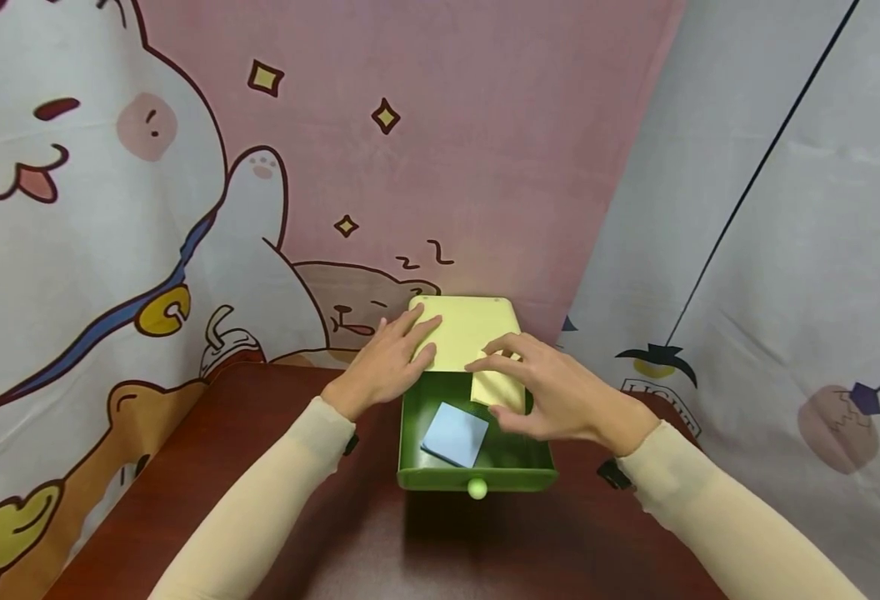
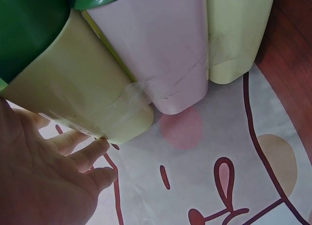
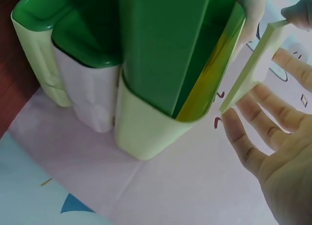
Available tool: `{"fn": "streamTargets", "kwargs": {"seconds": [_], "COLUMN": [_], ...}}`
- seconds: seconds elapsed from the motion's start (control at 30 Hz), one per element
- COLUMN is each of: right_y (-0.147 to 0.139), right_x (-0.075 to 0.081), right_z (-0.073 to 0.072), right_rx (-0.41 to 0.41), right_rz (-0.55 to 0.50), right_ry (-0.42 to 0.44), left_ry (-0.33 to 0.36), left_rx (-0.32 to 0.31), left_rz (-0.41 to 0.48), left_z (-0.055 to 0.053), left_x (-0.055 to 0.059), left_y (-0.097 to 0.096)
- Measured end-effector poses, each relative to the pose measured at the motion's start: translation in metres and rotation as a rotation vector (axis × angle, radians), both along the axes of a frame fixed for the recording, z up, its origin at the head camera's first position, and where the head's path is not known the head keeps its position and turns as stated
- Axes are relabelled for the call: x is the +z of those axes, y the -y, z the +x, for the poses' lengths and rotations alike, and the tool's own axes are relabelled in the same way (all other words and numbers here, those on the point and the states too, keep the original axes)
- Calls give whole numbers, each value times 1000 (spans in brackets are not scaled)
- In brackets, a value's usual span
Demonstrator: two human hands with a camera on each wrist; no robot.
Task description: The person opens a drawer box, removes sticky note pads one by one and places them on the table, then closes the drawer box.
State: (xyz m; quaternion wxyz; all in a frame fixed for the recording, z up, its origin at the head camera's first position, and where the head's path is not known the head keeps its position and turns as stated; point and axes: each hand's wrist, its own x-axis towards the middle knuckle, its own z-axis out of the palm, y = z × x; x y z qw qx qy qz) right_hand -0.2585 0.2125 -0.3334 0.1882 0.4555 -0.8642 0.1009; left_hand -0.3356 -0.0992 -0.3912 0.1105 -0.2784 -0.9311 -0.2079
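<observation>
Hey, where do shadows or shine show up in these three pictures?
Head view: a dark shadow on the table below the open green drawer; left wrist view: faint shine on the side of the pale yellow housing; right wrist view: deep shade inside the middle green compartment.

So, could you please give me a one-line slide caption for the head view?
Right fingers pinch a yellow pad by an open green drawer holding a blue pad.

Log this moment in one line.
right hand: pinches flat yellow pad | left hand: touches pale yellow plastic cabinet | green plastic drawer: open, blue square pad inside
</observation>
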Motion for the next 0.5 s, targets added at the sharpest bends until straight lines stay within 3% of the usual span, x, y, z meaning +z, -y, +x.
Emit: {"fn": "streamTargets", "kwargs": {"seconds": [0.5], "right_y": [-31], "right_x": [-8], "right_z": [-15], "right_rx": [-120], "right_rz": [-72], "right_ry": [34], "left_ry": [1], "left_rx": [-5], "left_rz": [6], "left_z": [2], "left_x": [1], "left_y": [1]}}
